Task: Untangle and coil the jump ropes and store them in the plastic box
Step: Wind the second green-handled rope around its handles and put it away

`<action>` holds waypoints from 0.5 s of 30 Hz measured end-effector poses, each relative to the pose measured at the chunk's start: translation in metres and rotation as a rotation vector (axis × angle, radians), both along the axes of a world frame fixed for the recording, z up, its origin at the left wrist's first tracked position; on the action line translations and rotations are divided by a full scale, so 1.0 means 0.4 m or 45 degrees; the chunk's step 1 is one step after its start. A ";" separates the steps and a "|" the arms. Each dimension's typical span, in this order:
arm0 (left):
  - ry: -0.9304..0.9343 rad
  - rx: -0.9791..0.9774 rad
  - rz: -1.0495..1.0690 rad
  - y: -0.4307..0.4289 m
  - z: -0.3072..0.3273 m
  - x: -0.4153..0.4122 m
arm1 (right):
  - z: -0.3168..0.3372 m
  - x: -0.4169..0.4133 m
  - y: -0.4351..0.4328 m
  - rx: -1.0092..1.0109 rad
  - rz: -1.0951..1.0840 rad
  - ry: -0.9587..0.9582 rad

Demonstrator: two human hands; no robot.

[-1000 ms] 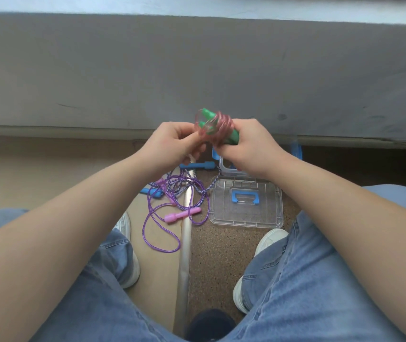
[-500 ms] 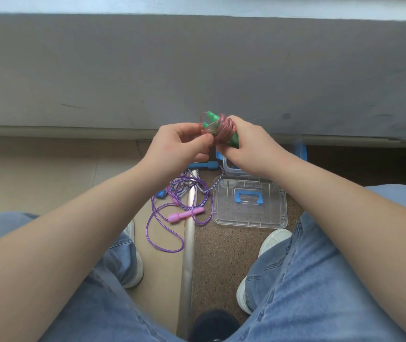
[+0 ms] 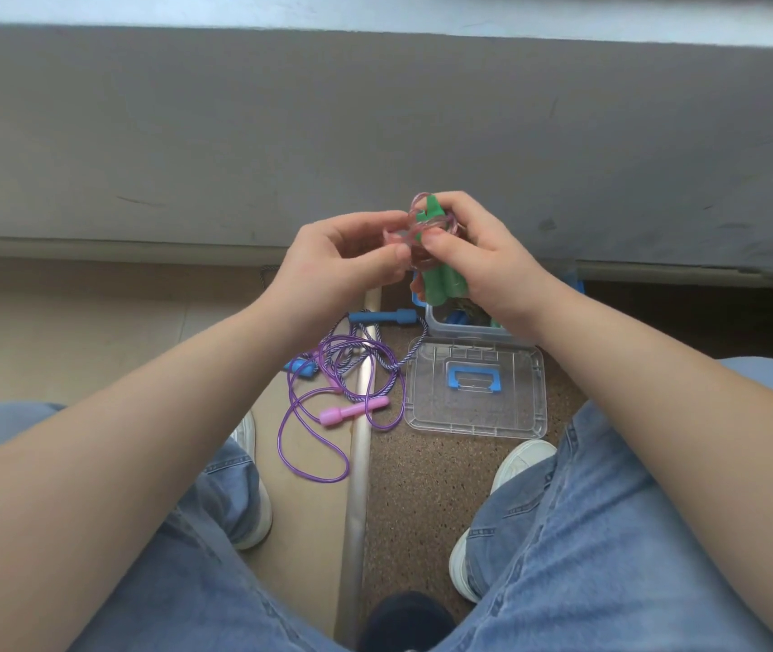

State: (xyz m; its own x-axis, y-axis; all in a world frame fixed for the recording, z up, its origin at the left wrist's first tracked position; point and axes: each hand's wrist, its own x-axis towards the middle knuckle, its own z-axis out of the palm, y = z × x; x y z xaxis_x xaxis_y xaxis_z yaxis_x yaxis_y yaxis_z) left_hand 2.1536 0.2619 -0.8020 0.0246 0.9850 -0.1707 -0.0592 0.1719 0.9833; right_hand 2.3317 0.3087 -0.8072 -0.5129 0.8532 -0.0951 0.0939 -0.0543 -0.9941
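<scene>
Floor-level, from my head camera: my right grip (image 3: 488,261) is clamped round a pair of green handles (image 3: 441,280), with the thumb pressed on the pink rope (image 3: 427,228) wound about their upper half. My left grip (image 3: 333,265) pinches the loose loop of that same rope just beside the bundle.

The handles stand close to upright. Their tops tilt a little toward the grey wall (image 3: 375,134) and their lower ends point down at the open plastic box (image 3: 469,332). The box sits on the floor right under my right wrist and is partly hidden by it. Something already lies inside, though I cannot tell what.

The clear lid (image 3: 422,407) lies flat just on my side of the box. To its left, under my left forearm, a purple rope (image 3: 309,463) with a pink handle (image 3: 351,413) lies tangled with a striped rope (image 3: 389,364) and a blue handle (image 3: 377,317), across a metal floor strip (image 3: 356,510).

As I judge it, the wrap is nearly done. The coming move is a short drop straight down from the right grip, the nearer of the two. The bundle would probably need tipping flat to fit the box.
</scene>
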 end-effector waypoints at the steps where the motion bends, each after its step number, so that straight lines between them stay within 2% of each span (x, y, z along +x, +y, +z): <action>1: -0.024 -0.007 0.045 0.001 -0.003 0.002 | 0.004 -0.002 -0.001 -0.039 0.012 0.046; 4: -0.096 -0.085 0.186 0.009 -0.009 0.006 | 0.005 -0.010 -0.016 -0.080 0.083 0.080; 10: -0.383 -0.281 0.346 0.009 -0.007 0.016 | 0.002 -0.019 -0.029 -0.085 0.120 0.091; 15: -0.389 -0.296 0.341 0.012 -0.015 0.019 | 0.000 -0.017 -0.028 -0.114 0.118 0.109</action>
State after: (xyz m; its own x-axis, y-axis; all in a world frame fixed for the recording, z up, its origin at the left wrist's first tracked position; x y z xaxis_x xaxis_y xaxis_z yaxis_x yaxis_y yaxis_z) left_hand 2.1610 0.2669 -0.8082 -0.1415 0.8999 -0.4124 -0.4127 0.3250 0.8509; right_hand 2.3247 0.2974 -0.8071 -0.5988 0.7917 -0.1211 0.0179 -0.1379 -0.9903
